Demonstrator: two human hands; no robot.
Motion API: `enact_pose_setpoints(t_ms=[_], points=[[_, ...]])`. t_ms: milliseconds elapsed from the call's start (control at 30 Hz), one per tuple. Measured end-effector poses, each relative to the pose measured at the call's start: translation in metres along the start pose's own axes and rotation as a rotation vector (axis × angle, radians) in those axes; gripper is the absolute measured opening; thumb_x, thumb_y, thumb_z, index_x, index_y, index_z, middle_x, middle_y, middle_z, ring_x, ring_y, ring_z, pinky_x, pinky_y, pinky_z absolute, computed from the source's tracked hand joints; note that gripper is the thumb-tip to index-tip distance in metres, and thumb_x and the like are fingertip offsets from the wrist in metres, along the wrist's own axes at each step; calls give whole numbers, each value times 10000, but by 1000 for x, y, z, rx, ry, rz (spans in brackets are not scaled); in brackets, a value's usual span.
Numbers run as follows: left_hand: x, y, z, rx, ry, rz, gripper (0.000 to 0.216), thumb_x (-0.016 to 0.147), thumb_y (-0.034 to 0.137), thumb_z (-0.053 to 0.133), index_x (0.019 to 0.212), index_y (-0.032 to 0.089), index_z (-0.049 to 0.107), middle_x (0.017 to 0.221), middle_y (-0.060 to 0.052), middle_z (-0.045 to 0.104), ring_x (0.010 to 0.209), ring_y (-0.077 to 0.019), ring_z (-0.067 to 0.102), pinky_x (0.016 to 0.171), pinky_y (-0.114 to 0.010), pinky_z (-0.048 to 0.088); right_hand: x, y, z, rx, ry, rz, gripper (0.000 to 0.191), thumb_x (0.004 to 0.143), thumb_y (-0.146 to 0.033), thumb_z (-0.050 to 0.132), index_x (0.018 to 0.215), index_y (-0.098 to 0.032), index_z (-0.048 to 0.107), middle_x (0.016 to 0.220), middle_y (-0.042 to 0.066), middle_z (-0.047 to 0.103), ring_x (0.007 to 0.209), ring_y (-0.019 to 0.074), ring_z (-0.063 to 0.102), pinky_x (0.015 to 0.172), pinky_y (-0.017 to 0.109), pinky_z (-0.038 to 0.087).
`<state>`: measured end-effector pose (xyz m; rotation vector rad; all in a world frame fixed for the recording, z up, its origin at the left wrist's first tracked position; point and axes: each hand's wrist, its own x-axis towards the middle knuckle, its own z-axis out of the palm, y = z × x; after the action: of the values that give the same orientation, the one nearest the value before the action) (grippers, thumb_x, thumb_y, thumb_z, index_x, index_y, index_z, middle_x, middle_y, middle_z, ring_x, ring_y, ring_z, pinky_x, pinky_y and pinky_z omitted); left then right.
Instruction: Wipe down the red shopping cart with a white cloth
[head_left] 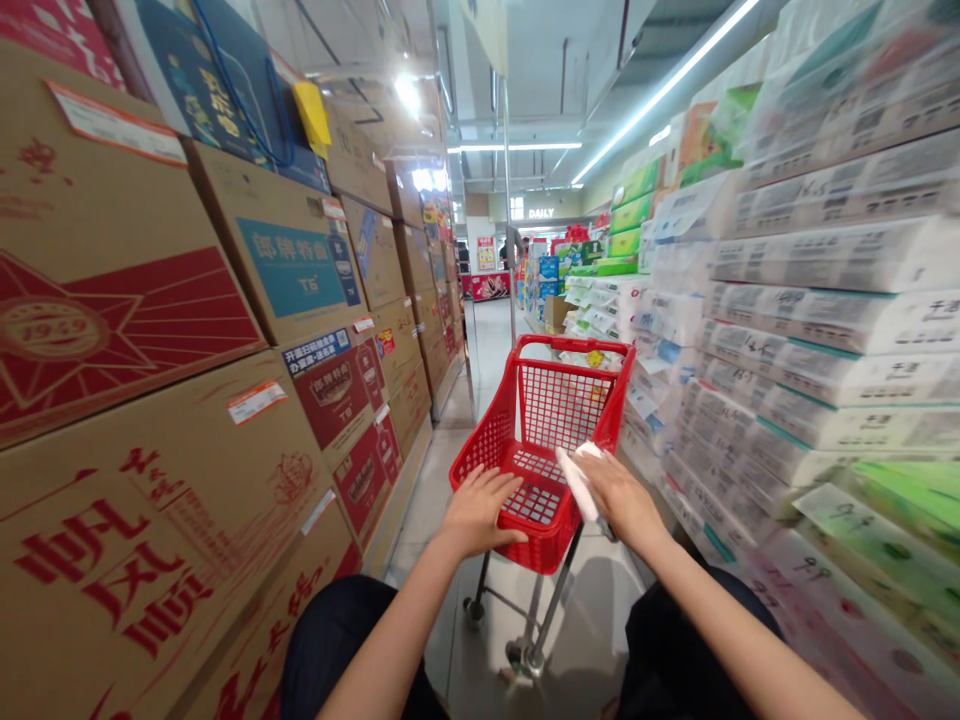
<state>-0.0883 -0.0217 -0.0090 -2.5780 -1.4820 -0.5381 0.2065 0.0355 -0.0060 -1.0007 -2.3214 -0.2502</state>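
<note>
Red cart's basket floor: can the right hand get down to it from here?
Probably yes. The right hand, holding a white cloth, is at the basket's right side, and the open top leaves the way down to the basket floor free. The left hand is across at the left side.

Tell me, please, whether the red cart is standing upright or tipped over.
Upright: the red basket opens upward, with metal legs beneath it and wheels at the bottom.
</note>
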Motion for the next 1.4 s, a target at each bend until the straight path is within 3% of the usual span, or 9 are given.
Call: enact_pose_setpoints(t_ms=[167, 433, 533, 633, 700, 800, 967, 1167, 1400], points=[[0, -7, 11, 2, -42, -120, 951, 672, 840, 630, 1429, 281, 491, 1259, -78, 683, 1155, -294, 625, 1137, -500, 325, -8, -24, 3, -30, 42, 37, 444, 994, -210, 444, 1431, -219, 519, 1401, 95, 593, 1347, 244, 506, 1170, 511, 367], [4, 14, 12, 87, -53, -191, 902, 780, 737, 622, 1494, 234, 399, 1182, -106, 710, 1107, -281, 653, 1129, -472, 341, -29, -80, 7, 17, 44, -169, 472, 973, -129, 471, 1437, -204, 502, 1381, 66, 615, 1320, 203, 533, 1177, 457, 376], [4, 15, 6, 71, -96, -161, 892, 799, 696, 637, 1514, 241, 359, 1245, -107, 686, 1120, -278, 653, 1088, -448, 400, -34, -69, 3, 13, 13, -200, 511, 984, -155, 473, 1486, -237, 432, 1421, 48, 580, 1352, 192, 498, 1202, 470, 329], [-1, 2, -3, 50, -64, -25, 823, 835, 634, 647, 1517, 284, 346, 1473, -82, 524, 1316, -257, 528, 1136, -428, 372, -39, -42, -5, -15, -1, -174, 512, 999, -192, 459, 1503, -259, 403, 1436, 42, 565, 1376, 198, 469, 1211, 503, 290], [-5, -11, -5, 77, 11, 41, 751, 845, 617, 651, 1471, 264, 430, 1525, -80, 463, 1420, -258, 407, 1206, -466, 270, -43, -28, -8, -37, 26, -111, 496, 1003, -213, 448, 1495, -266, 418, 1426, 45, 574, 1371, 207, 476, 1206, 520, 287], [-7, -22, 1, 105, 82, 77, 640, 863, 605, 636, 1369, 223, 550, 1471, -89, 526, 1445, -256, 367, 1228, -489, 229, -48, -23, -6, -64, 78, -26, 473, 997, -202, 436, 1466, -264, 465, 1397, 45, 601, 1356, 210, 494, 1211, 536, 262], [4, 0, 29, 90, 154, 64, 605, 869, 531, 670, 1355, 190, 553, 1363, -94, 623, 1389, -247, 451, 1218, -473, 284, -40, -51, 11, -71, 66, -11, 485, 969, -140, 445, 1445, -219, 491, 1363, 69, 628, 1310, 222, 543, 1207, 523, 273], [15, 37, 50, 65, 206, 24, 653, 888, 425, 644, 1422, 92, 471, 1397, -170, 580, 1367, -288, 476, 1210, -489, 306, -22, -77, 26, -24, 86, -28, 459, 955, -136, 465, 1402, -198, 545, 1359, 93, 629, 1280, 234, 569, 1141, 491, 384], [12, 20, 22, 77, 139, 147, 670, 891, 584, 606, 1443, 229, 469, 1542, -93, 436, 1438, -258, 378, 1217, -470, 273, -58, -21, 3, -81, 40, 2, 477, 1016, -250, 423, 1492, -269, 424, 1443, 48, 558, 1373, 219, 474, 1183, 518, 297]])
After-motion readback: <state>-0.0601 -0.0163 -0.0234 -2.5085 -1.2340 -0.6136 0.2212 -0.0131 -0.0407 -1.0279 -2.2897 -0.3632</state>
